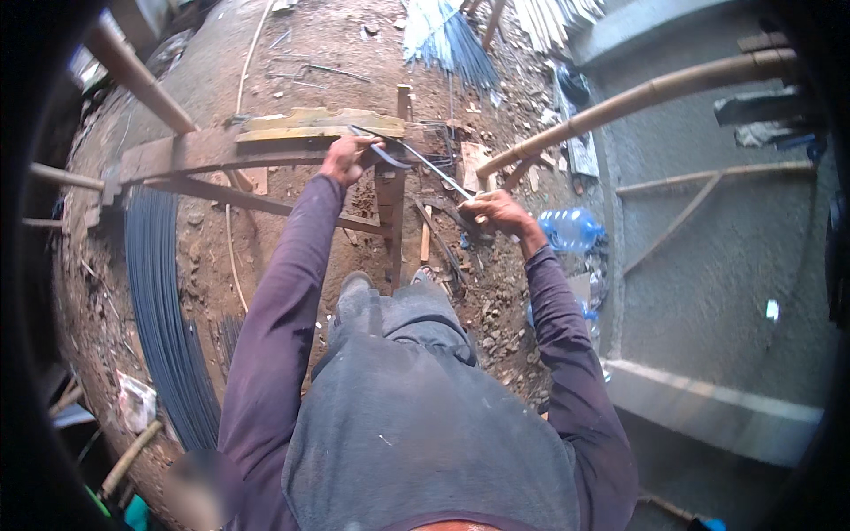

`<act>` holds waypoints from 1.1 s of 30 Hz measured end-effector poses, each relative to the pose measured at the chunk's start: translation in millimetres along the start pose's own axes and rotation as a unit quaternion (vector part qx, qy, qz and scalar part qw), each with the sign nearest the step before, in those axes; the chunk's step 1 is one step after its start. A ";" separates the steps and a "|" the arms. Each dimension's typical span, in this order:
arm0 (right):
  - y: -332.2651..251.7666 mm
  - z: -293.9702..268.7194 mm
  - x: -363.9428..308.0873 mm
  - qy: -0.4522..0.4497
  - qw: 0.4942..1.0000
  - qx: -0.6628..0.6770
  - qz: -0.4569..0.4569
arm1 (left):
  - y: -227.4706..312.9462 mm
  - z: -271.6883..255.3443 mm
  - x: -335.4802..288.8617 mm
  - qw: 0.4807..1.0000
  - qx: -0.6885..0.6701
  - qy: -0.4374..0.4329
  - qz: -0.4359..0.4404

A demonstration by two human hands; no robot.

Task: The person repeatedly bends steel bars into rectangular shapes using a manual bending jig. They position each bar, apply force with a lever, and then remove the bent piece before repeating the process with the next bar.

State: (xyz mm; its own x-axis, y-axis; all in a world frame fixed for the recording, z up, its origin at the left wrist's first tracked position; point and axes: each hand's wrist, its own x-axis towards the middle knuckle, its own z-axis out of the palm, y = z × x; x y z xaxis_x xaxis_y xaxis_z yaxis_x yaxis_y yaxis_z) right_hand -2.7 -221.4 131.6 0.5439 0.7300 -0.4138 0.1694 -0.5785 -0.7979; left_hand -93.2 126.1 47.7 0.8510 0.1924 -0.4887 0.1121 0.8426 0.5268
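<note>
The thin steel rod [434, 168] lay slanting across the wooden tabletop [221, 146]; it looked stiff, springy and light, best gripped near each end. My left hand [347, 157] pressed its far end down, fingers curled over it. My right hand [496, 212] was fisted round the near end. A clear plastic bottle [571, 228] lay beside it on the dirt, contents unclear

Outdoor construction site, bare dirt ground [292, 53] strewn with stones and scrap, long bundle of steel rebar [159, 319], rough wooden workbench [266, 142], bamboo poles [637, 102], grey concrete wall [726, 257], plastic water bottle [571, 228]
</note>
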 end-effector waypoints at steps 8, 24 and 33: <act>66.5 158.2 -29.6 0.250 0.968 -0.010 0.031 | 1.0 -31.1 -26.1 0.965 0.255 0.013 -0.061; 53.5 -1.1 -10.8 0.320 0.945 -0.067 -0.020 | 71.7 1.4 -55.1 0.968 0.239 0.001 0.077; 25.4 -37.4 122.0 0.129 0.982 -0.117 -0.077 | -1.1 -98.9 -113.6 0.984 0.073 0.153 0.050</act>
State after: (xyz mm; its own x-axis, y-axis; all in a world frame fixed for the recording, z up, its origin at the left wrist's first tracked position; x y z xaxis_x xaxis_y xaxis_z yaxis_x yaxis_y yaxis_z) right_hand 98.7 -160.6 77.2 0.6825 0.7158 -0.1476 0.4330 -0.5587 -0.7074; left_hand -240.8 153.0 33.9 0.6693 0.4323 -0.6043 0.1276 0.7343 0.6667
